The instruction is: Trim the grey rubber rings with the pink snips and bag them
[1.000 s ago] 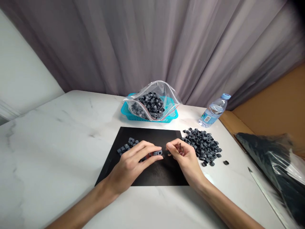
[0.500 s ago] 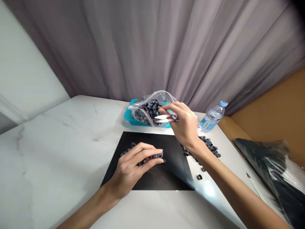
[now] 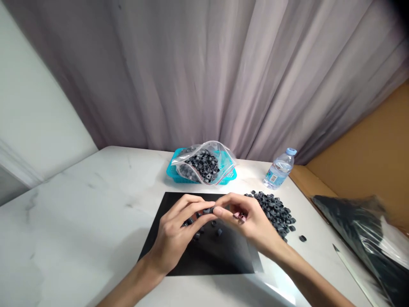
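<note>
Near the middle of the black mat, my left hand pinches a small dark grey plastic piece between thumb and fingers. From the other side, the thumb and forefinger of my right hand meet at the same piece. Pink tweezers are tucked in the curled fingers of that right hand, their tips hidden. More loose grey pieces lie on the mat under and beside my left hand, partly covered by it.
A blue basket at the back holds an open zip bag of similar pieces. To the right are a pile of grey pieces, a water bottle, a pointed strip and a dark plastic-wrapped bundle.
My right hand has come down from the bag to meet my left hand at the grey piece. The tweezers' pale tips no longer show. The view has tilted slightly upward.
</note>
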The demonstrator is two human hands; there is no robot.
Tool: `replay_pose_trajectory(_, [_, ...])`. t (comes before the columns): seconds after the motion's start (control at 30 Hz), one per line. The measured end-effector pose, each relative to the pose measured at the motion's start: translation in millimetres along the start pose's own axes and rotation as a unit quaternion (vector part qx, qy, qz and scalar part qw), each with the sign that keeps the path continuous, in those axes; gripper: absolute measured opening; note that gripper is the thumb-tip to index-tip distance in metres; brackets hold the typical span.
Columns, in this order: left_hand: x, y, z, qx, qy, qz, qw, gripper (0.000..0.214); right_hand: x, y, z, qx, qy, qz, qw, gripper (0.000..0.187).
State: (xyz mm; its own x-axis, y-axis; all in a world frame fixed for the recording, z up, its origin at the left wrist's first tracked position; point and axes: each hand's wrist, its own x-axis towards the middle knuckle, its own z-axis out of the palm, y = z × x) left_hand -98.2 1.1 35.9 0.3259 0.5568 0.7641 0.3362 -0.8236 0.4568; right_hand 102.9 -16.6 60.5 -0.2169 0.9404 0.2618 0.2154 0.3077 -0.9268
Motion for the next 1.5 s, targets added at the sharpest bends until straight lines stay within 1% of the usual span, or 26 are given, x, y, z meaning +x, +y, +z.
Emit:
replay_pose_trajectory(0.1, [8,0,-2.2,0.008,-0.023,0.023,0.999,0.026,-1,5,0,0.075,0.025,0.02,0.997,0.024])
replay_pose_trajectory(0.13, [16,-2,-3.9,0.014,-0.028,0.034,0.999,0.026,0,7,-1,0.088,0.039,0.018,0.995,0.025])
replay_pose_trajectory(0.2, [38,-8,-7.9,0.043,-0.026,0.061,0.997,0.023,1,9,-4,0.098,0.075,0.015,0.992,0.025])
replay_pose_trajectory(0.27, [68,-15,-11.4,0.115,-0.011,0.085,0.99,0.019,0,13,-8,0.099,0.11,0.026,0.989,0.025])
replay_pose_trajectory(0.3, [82,-18,-12.3,0.165,-0.03,0.095,0.981,0.02,-2,15,-9,0.1,0.122,0.036,0.987,0.026])
replay_pose_trajectory(0.37, [101,-20,-12.2,0.248,-0.075,0.094,0.961,0.03,-6,22,-9,0.11,0.138,0.06,0.982,0.027])
replay_pose_trajectory(0.4, [105,-18,-11.2,0.27,-0.09,0.094,0.954,0.037,-8,26,-8,0.118,0.145,0.072,0.98,0.028])
replay_pose_trajectory(0.47, [98,-11,-7.6,0.271,-0.109,0.106,0.95,0.044,-12,33,-4,0.139,0.158,0.091,0.973,0.029])
replay_pose_trajectory(0.53, [75,-1,-2.6,0.218,-0.128,0.119,0.96,0.044,-15,37,1,0.161,0.165,0.102,0.968,0.031])
replay_pose_trajectory(0.57, [61,4,0.3,0.174,-0.138,0.112,0.969,0.042,-17,38,4,0.171,0.163,0.104,0.966,0.031])
replay_pose_trajectory(0.63, [33,10,6.0,0.075,-0.151,0.045,0.985,0.042,-20,37,9,0.185,0.15,0.107,0.965,0.032])
replay_pose_trajectory(0.7, [12,12,10.9,-0.015,-0.135,-0.034,0.99,0.032,-23,35,13,0.182,0.134,0.113,0.968,0.033])
replay_pose_trajectory(0.77, [0,10,14.0,-0.078,-0.108,-0.09,0.987,0.025,-26,33,16,0.16,0.12,0.117,0.973,0.035])
replay_pose_trajectory(0.83, [-4,8,15.1,-0.114,-0.095,-0.128,0.981,0.022,-29,34,16,0.124,0.109,0.113,0.98,0.04])
replay_pose_trajectory(0.93, [-3,7,14.5,-0.16,-0.101,-0.216,0.958,0.021,-34,37,8,0.048,0.1,0.092,0.99,0.043])
replay_pose_trajectory(1.0, [0,10,13.9,-0.209,-0.101,-0.292,0.928,0.019,-38,40,-1,-0.019,0.099,0.069,0.993,0.04])
replay_pose_trajectory(1.07, [2,13,13.8,-0.256,-0.099,-0.354,0.894,0.019,-41,42,-11,-0.092,0.098,0.031,0.99,0.039])
replay_pose_trajectory(1.13, [3,14,14.0,-0.288,-0.092,-0.388,0.871,0.02,-43,43,-18,-0.166,0.098,-0.017,0.981,0.036])
replay_pose_trajectory(1.2, [3,13,14.1,-0.308,-0.084,-0.407,0.856,0.021,-42,44,-21,-0.226,0.099,-0.072,0.966,0.032])
replay_pose_trajectory(1.3, [4,10,13.4,-0.332,-0.08,-0.422,0.84,0.021,-40,46,-20,-0.275,0.089,-0.155,0.945,0.031])
replay_pose_trajectory(1.37, [4,10,12.7,-0.346,-0.078,-0.43,0.83,0.02,-39,49,-17,-0.29,0.087,-0.197,0.933,0.037])
replay_pose_trajectory(1.5, [4,13,13.0,-0.361,-0.076,-0.447,0.815,0.02,-41,53,-13,-0.321,0.102,-0.248,0.908,0.049])
